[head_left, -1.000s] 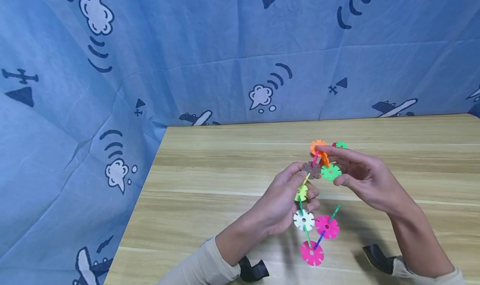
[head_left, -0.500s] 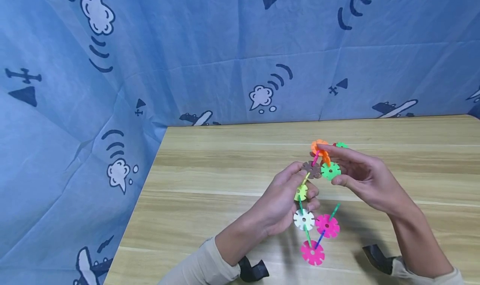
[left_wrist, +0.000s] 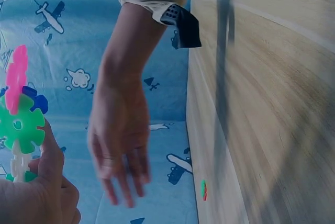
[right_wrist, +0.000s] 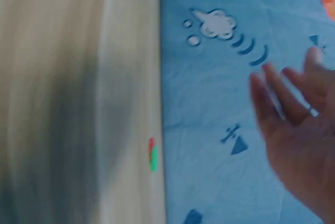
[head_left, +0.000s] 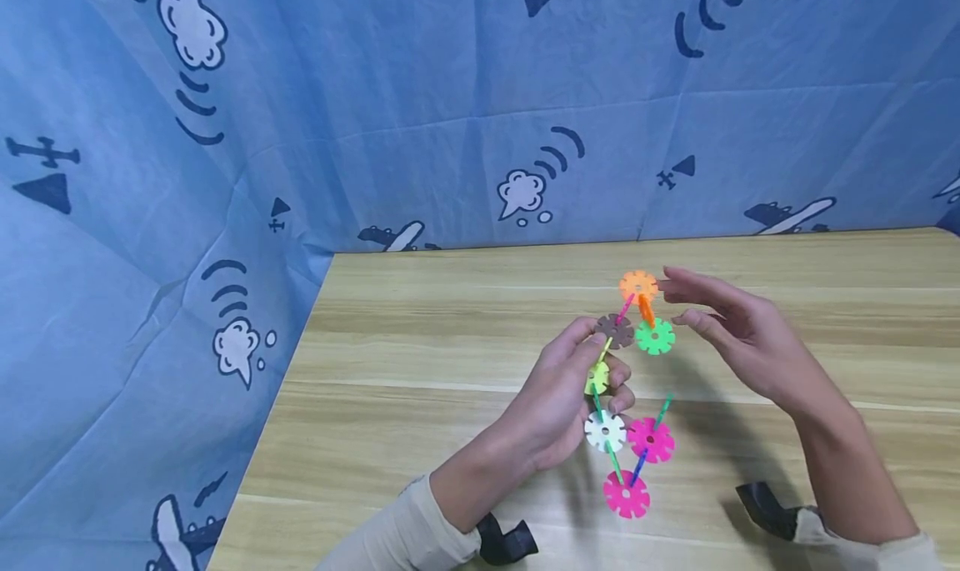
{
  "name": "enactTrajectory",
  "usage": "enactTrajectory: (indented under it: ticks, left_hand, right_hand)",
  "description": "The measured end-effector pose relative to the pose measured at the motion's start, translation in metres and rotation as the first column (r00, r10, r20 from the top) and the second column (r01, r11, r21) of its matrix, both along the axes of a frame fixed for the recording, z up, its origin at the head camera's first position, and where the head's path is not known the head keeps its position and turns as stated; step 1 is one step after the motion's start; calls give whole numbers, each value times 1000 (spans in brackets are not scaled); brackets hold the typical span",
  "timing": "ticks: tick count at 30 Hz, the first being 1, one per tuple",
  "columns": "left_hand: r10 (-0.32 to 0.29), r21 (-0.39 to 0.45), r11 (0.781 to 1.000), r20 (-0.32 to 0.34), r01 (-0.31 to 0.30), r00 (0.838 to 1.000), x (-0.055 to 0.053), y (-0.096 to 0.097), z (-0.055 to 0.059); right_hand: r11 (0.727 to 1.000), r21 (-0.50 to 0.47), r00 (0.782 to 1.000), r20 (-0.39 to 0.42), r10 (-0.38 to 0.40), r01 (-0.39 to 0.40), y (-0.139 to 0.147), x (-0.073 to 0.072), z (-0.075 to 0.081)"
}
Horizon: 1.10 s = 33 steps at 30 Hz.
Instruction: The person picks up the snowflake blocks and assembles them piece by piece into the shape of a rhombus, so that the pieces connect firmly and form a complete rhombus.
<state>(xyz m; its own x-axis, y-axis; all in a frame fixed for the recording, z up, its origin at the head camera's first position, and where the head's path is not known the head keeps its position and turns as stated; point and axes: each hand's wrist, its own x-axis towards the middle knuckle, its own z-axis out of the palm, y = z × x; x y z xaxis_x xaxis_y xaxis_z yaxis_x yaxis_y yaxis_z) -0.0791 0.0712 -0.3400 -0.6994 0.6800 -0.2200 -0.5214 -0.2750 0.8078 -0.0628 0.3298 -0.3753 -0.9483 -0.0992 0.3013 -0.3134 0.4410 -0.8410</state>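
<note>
My left hand (head_left: 558,396) grips a bent chain of interlocking notched plastic discs. Its thumb and fingers pinch the chain around the brown disc (head_left: 615,331) and the yellow disc (head_left: 597,378). At the far end are an orange disc (head_left: 637,286) and a green disc (head_left: 655,336). Toward me hang a white disc (head_left: 604,430) and two pink discs (head_left: 626,494), with edge-on discs linking them. My right hand (head_left: 750,338) is just right of the orange and green discs, fingers extended and holding nothing. The right wrist view shows its fingers (right_wrist: 277,96) spread and blurred.
A small red and green piece (left_wrist: 204,190) lies on the wooden table (head_left: 420,329) near its back edge; my right hand hides it in the head view. Behind the table hangs a blue patterned cloth (head_left: 420,121). Black straps (head_left: 506,539) stick out from both sleeves.
My right hand has let go of the chain's orange and green end and drawn back to the right. The chain has shifted slightly in my left hand, which keeps its grip.
</note>
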Motion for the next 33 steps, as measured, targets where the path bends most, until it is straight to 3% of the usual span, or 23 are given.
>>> enactTrajectory:
  ticks: [2,6,10,15,21,25,33]
  left_hand:
    - [1,-3,1000,-4,-1,1000,0,0,0]
    - [-4,-3,1000,-5,4,1000,-1,-1,0]
    - [-9,-3,1000,0,9,1000,-1,-1,0]
    - [-18,-9,1000,-1,18,1000,-1,-1,1]
    - [-11,-23,1000,-6,11,1000,0,-1,0]
    - [1,-33,999,-14,-1,1000,0,-1,-1]
    - [8,-25,1000,-30,-9,1000,-3,-2,-2]
  right_hand:
    - [990,117,995,60,-81,74,4,-3,-6]
    - [973,195,970,186,-159,122,16,-7,-19]
    - [976,179,931,320,-178,125,27,-10,-30]
    - [991,90,878,460,-129,99,35,-11,-43]
    - [993,91,853,509,-116,80,40,-16,-55]
    - [989,113,848,512,-136,91,45,-30,-55]
    - [957,266,835,497,-236,112,52,-62,-49]
